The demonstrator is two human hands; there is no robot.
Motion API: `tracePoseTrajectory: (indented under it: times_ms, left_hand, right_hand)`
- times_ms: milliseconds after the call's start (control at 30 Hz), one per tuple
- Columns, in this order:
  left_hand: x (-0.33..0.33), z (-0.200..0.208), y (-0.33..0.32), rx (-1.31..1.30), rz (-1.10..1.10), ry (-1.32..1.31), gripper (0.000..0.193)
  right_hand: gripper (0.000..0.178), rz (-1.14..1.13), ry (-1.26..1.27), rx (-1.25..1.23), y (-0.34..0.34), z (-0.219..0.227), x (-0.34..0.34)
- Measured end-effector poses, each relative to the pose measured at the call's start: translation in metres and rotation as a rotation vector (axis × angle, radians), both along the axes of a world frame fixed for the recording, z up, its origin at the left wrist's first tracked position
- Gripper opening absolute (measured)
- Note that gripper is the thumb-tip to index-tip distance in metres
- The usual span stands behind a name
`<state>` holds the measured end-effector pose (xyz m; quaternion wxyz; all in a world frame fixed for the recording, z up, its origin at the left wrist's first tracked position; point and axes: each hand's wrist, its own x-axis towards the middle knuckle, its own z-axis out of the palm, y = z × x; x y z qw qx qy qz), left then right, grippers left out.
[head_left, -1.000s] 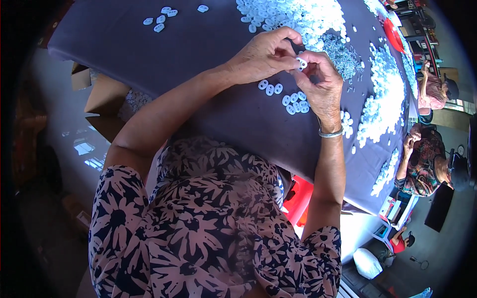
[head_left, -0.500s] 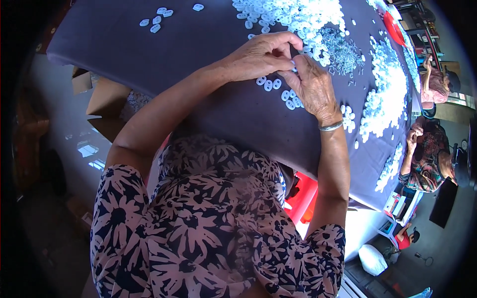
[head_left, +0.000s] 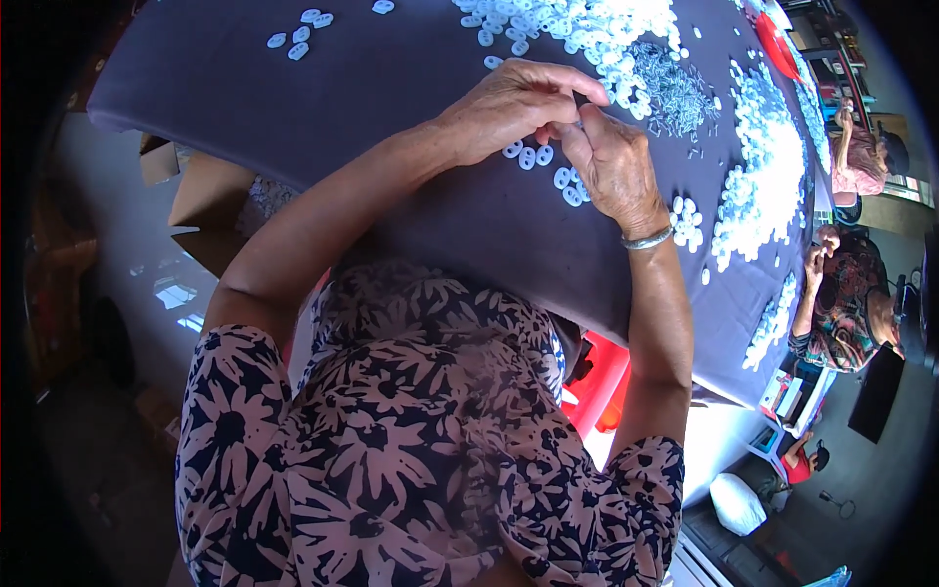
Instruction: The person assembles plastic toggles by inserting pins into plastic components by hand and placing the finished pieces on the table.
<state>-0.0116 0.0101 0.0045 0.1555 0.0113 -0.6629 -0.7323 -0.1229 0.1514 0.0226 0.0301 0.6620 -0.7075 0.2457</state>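
Above the dark tablecloth, my left hand (head_left: 509,110) and my right hand (head_left: 618,164) meet fingertip to fingertip. The fingers of both are closed in a pinch, and whatever sits between them is hidden. My right wrist wears a silver bangle (head_left: 648,239). Just below the hands lie a few small white oval pieces with holes (head_left: 527,158) and another small cluster of oval pieces (head_left: 571,196). Beyond the fingers spreads a large heap of white oval pieces (head_left: 587,44), with a pile of tiny metallic pins (head_left: 675,93) beside it.
Several white ovals (head_left: 300,34) lie at the far left of the table. A bright heap of white pieces (head_left: 758,191) and a red dish (head_left: 778,46) are on the right. Cardboard boxes (head_left: 210,191) stand left of the table. Other people (head_left: 841,303) sit along the right side.
The fingers of both hands have drawn closer together. A small pale piece glimpsed between the fingertips before is now covered. My right hand has shifted only slightly.
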Motion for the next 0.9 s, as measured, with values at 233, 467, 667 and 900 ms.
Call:
tracePoseTrajectory:
  times_ms: [233,467,667,900]
  left_hand:
    - [0.003,0.008,-0.023,-0.148,0.087,0.049,0.029]
    - [0.028,0.025,-0.118,-0.853,0.557,0.037,0.01]
    - [0.062,0.013,-0.17,-1.249,0.589,-0.222,0.013]
    - [0.057,0.031,-0.123,-1.081,0.888,0.102,0.007]
  right_hand:
    - [0.022,-0.129,-0.151,0.003,-0.003,0.009,0.005]
    - [0.034,-0.296,-0.621,-0.334,0.005,0.003,-0.022]
    - [0.063,-0.25,-1.043,-0.317,0.016,0.005,-0.042]
    - [0.049,-0.344,-1.097,-0.411,0.01,0.008,-0.042]
